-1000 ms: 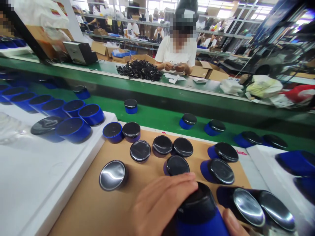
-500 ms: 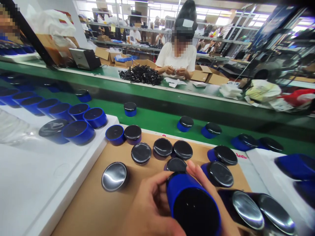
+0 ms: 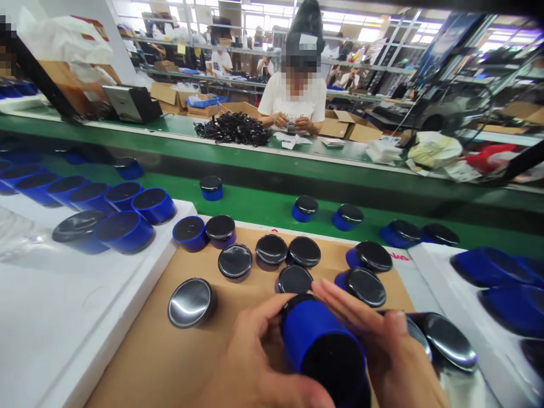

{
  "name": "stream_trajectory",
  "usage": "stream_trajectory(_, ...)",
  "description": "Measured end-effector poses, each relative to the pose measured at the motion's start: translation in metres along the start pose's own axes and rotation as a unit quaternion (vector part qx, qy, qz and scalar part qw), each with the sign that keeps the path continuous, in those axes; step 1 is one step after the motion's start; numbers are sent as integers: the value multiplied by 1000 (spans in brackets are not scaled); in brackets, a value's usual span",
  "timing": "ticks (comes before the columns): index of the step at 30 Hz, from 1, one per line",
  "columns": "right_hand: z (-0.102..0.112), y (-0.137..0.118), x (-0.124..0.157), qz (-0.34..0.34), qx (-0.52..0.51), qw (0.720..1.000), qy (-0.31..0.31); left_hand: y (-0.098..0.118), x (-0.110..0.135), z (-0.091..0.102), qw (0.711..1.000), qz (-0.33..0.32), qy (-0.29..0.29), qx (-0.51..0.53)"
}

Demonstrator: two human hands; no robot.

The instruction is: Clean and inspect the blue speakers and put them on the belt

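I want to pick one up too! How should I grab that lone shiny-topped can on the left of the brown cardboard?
Take the shiny-topped can by its round side wall, probably coming down from above. It stands upright on the cardboard sheet with open space around it, and its smooth, flat lid offers no edge to pinch. Fingers on opposite sides should hold it steady.

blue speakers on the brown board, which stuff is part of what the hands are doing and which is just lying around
In hand: blue speaker, left hand, right hand, other speakers on the brown board.

Lying about: black cable pile, cardboard boxes, white foam tray.
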State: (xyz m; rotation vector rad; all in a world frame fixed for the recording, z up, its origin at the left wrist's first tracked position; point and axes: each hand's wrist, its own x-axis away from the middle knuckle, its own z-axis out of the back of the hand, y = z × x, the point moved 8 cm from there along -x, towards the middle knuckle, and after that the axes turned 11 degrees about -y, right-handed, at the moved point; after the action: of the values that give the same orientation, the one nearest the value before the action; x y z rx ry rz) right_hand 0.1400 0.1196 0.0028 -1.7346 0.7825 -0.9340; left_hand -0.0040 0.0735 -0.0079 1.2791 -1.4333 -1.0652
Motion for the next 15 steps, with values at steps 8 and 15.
stream_trajectory(8, -20, -26, -8, 18, 129, 986, -109, 56, 23, -13, 840, -284, 175, -427)
stream_trajectory(15, -28, -98, -114, 138, 415, 899, -8, 64, 32, -7, 722, -349, 247, -544)
